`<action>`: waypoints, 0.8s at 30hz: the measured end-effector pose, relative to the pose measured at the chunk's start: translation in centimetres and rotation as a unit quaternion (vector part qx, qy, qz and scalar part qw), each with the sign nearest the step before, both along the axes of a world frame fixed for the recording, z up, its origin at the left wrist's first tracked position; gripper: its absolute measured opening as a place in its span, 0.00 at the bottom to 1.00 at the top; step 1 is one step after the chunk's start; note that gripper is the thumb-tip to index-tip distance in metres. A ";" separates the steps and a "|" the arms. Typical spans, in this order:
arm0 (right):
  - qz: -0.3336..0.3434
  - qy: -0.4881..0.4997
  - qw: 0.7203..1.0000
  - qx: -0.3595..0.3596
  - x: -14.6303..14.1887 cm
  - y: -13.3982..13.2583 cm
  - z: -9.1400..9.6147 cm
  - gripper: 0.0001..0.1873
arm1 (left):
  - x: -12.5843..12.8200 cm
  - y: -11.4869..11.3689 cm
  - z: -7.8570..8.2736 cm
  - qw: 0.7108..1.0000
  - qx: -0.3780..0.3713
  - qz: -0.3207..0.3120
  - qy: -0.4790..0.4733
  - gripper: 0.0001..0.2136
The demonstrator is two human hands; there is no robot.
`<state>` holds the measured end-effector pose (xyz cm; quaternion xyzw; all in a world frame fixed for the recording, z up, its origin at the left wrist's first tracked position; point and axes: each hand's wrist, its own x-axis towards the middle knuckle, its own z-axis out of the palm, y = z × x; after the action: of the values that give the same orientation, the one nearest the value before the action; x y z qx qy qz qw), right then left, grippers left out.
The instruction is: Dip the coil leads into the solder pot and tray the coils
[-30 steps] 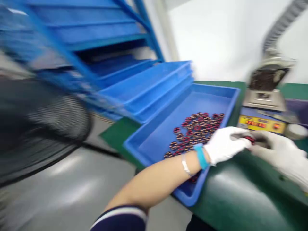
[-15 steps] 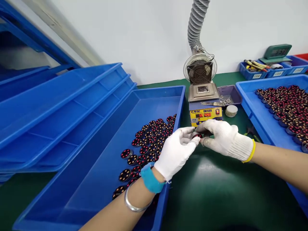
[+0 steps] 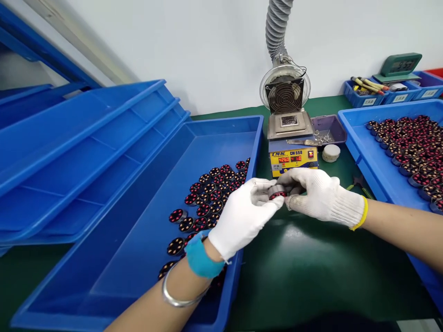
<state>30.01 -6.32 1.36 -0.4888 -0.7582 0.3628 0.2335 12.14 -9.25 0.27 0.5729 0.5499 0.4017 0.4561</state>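
Note:
Both gloved hands meet over the table just in front of a yellow-fronted solder pot. Between them is a small round part with a grey metal side and a black-and-red face, tilted so its side shows. My left hand, in a white glove, closes thumb and fingers around its left side. My right hand, in a knit glove with yellow cuff, pinches its right edge; some fingertips are hidden behind it. Similar round parts with red or gold spots lie in the blue tray under my left forearm.
A second blue tray at right holds many such parts. Behind the pot stand a fan and grey duct. Nearby are a purple bin, white round lump and pliers. Stacked blue trays lean left.
Both hands have shifted slightly left with the round part, which is now turned so more of its grey side shows. The view has moved a little. The pot's display digits differ.

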 end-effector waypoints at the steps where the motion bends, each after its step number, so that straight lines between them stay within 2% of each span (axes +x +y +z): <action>1: 0.001 0.024 1.000 -0.017 -0.1 0.0 0.0 0.24 | -0.1 0.2 -0.1 0.999 -0.021 0.001 -0.039 0.15; 3: 0.004 0.054 0.998 -0.034 -0.3 -0.1 0.0 0.30 | -0.1 0.5 -0.4 0.992 -0.065 0.003 -0.107 0.16; 5: 0.000 0.042 0.999 -0.024 -0.3 -0.1 -0.1 0.31 | -0.1 0.7 -0.8 0.987 -0.089 0.007 -0.133 0.17; 8: -0.007 0.021 1.000 -0.009 -0.1 0.1 -0.1 0.24 | 0.2 0.6 -1.0 0.991 -0.073 0.025 -0.112 0.17; 13: -0.051 0.003 0.997 -0.056 0.5 0.8 0.0 0.11 | 0.5 0.5 -0.8 0.989 -0.049 0.069 -0.121 0.18; 17: -0.033 0.020 0.997 -0.067 0.3 1.1 -0.1 0.15 | 0.6 0.6 -0.9 0.986 -0.058 0.078 -0.136 0.18; 20: -0.003 0.005 0.998 -0.059 0.9 1.4 0.1 0.09 | 0.7 0.6 -1.0 0.987 -0.053 0.085 -0.127 0.19; 24: -0.049 0.065 0.995 -0.065 1.8 1.9 0.1 0.10 | 0.8 0.5 -0.8 0.983 -0.051 0.102 -0.141 0.21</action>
<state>31.77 -4.37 1.42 -0.5152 -0.6912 0.4304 0.2673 12.98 -8.79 -0.50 0.4274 0.5556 0.4941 0.5143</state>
